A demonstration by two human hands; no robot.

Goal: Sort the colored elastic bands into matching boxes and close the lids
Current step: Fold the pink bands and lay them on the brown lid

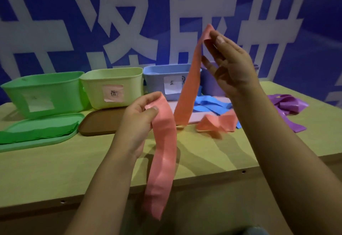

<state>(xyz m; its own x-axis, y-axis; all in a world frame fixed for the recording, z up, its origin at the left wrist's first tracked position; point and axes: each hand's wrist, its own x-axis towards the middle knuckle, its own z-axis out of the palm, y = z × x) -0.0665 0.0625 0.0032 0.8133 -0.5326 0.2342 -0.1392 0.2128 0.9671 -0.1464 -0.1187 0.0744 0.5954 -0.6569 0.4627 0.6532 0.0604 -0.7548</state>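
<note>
My left hand [137,118] pinches the top of a pink elastic band [162,160] that hangs down past the table's front edge. My right hand [227,64] is raised and pinches the upper end of a second pink band [190,86], whose lower end reaches the table. Another pink band [216,122] lies crumpled on the table. Behind stand a green box [46,90], a yellow-green box [112,86] with a pink label, a blue box [166,81] and a purple box [209,83], all open. Blue bands [209,105] lie before the blue box, purple bands [288,105] at right.
A green lid [55,138] lies before the green box with green bands [37,131] stacked on it. A brown lid [103,122] lies before the yellow-green box. A pale lid [196,118] sits under the blue bands. The wooden table [74,164] backs onto a blue wall.
</note>
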